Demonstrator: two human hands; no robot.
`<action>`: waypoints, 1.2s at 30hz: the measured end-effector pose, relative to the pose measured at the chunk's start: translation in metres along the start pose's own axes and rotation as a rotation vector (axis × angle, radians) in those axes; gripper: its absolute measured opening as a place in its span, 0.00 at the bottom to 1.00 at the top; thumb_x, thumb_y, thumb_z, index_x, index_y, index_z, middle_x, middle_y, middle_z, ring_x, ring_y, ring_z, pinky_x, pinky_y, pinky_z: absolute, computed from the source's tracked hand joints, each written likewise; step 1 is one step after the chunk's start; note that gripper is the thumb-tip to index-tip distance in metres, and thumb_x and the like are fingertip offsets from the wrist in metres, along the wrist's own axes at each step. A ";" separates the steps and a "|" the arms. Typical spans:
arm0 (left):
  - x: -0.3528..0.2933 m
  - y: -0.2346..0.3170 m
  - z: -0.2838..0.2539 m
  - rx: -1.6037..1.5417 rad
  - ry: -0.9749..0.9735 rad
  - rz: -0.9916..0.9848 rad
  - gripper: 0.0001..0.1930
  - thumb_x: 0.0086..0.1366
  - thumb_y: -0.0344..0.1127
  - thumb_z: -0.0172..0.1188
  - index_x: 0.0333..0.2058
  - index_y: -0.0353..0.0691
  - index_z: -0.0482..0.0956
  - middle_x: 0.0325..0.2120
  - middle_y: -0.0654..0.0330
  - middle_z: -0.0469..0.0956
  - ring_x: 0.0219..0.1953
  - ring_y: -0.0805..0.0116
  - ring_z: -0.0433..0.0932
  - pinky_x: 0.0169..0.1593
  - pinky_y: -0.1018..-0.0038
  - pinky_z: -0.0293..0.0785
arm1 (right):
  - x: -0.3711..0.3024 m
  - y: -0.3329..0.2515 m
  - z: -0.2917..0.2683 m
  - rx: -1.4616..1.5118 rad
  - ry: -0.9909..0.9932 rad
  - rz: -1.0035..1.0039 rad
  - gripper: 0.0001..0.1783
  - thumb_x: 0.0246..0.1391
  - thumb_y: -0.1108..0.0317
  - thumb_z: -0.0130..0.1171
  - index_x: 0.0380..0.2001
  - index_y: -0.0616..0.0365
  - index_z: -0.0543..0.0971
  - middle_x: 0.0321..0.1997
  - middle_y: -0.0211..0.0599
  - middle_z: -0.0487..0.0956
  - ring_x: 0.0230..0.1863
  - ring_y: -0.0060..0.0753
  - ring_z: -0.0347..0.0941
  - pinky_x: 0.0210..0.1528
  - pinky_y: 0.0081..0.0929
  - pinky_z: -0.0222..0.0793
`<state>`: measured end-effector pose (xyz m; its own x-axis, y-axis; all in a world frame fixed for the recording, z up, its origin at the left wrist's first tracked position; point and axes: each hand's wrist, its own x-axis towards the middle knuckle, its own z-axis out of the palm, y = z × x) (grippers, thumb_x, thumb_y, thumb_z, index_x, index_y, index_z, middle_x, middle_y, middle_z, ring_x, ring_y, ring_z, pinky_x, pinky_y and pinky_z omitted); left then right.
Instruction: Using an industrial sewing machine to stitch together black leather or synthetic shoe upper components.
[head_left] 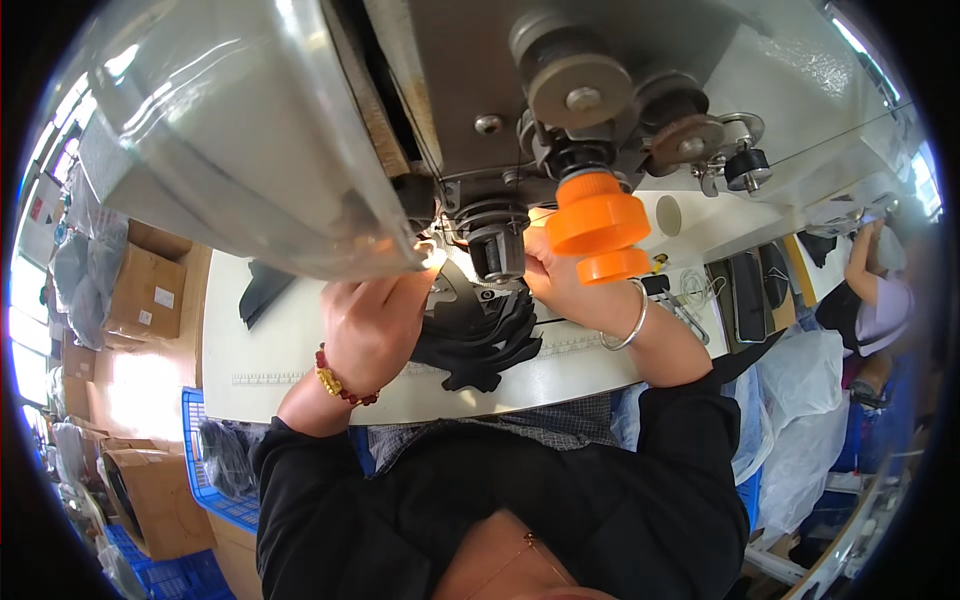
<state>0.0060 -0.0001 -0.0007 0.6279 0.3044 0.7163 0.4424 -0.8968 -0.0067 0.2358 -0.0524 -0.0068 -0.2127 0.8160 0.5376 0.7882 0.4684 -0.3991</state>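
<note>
Both my hands reach in under the head of a sewing machine (470,70). My left hand (370,320), with a red-beaded bracelet at the wrist, is closed, its fingertips beside a bright lamp near the needle area. Opposite it, my right hand (565,285) has thumb and fingers drawn together, partly covered by orange knobs (598,215). What either hand pinches is hidden by machine parts and glare. A heap of black fabric pieces (480,340) lies between my wrists, on the near side of the machine's metal plate.
A clear plastic guard (250,150) hangs at upper left. Another black piece (262,290) lies on the white table (250,350), along with a ruler strip (575,345). Blue basket (215,490) and cardboard boxes (147,295) stand left; plastic bags (800,400) and another person (880,300) are right.
</note>
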 end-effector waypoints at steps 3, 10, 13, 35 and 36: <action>0.000 0.001 0.002 0.010 -0.016 -0.021 0.08 0.49 0.23 0.65 0.31 0.36 0.83 0.33 0.58 0.80 0.34 0.59 0.79 0.35 0.67 0.76 | -0.001 -0.004 0.001 -0.042 -0.014 0.055 0.07 0.36 0.75 0.61 0.24 0.58 0.76 0.26 0.41 0.73 0.28 0.49 0.73 0.30 0.42 0.68; -0.001 -0.002 0.004 0.012 -0.022 -0.038 0.08 0.49 0.23 0.65 0.30 0.37 0.82 0.32 0.56 0.80 0.36 0.57 0.79 0.39 0.64 0.75 | -0.001 -0.006 0.002 -0.054 0.038 -0.007 0.07 0.35 0.74 0.62 0.23 0.57 0.76 0.26 0.40 0.72 0.26 0.47 0.73 0.27 0.40 0.68; 0.001 -0.001 0.006 0.012 0.005 -0.019 0.07 0.48 0.23 0.65 0.30 0.37 0.83 0.32 0.55 0.80 0.36 0.57 0.79 0.39 0.63 0.75 | -0.001 -0.003 0.004 -0.092 0.056 -0.058 0.07 0.35 0.74 0.63 0.23 0.57 0.75 0.27 0.39 0.72 0.26 0.46 0.73 0.26 0.40 0.68; -0.002 -0.005 0.010 -0.040 0.034 -0.012 0.08 0.51 0.23 0.64 0.33 0.36 0.82 0.32 0.57 0.79 0.31 0.59 0.77 0.30 0.67 0.74 | 0.006 0.008 0.000 -0.094 0.004 -0.090 0.09 0.38 0.61 0.66 0.22 0.51 0.80 0.19 0.37 0.71 0.23 0.42 0.70 0.24 0.38 0.64; -0.001 -0.005 0.010 -0.042 0.028 -0.011 0.08 0.51 0.23 0.63 0.33 0.35 0.82 0.32 0.57 0.79 0.31 0.60 0.77 0.30 0.67 0.74 | 0.006 0.009 0.000 -0.075 0.011 -0.078 0.09 0.39 0.58 0.66 0.24 0.48 0.82 0.18 0.36 0.71 0.22 0.42 0.69 0.23 0.37 0.63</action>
<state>0.0097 0.0070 -0.0084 0.6052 0.3055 0.7351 0.4210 -0.9066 0.0301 0.2415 -0.0436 -0.0071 -0.2686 0.7742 0.5730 0.8105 0.5031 -0.2998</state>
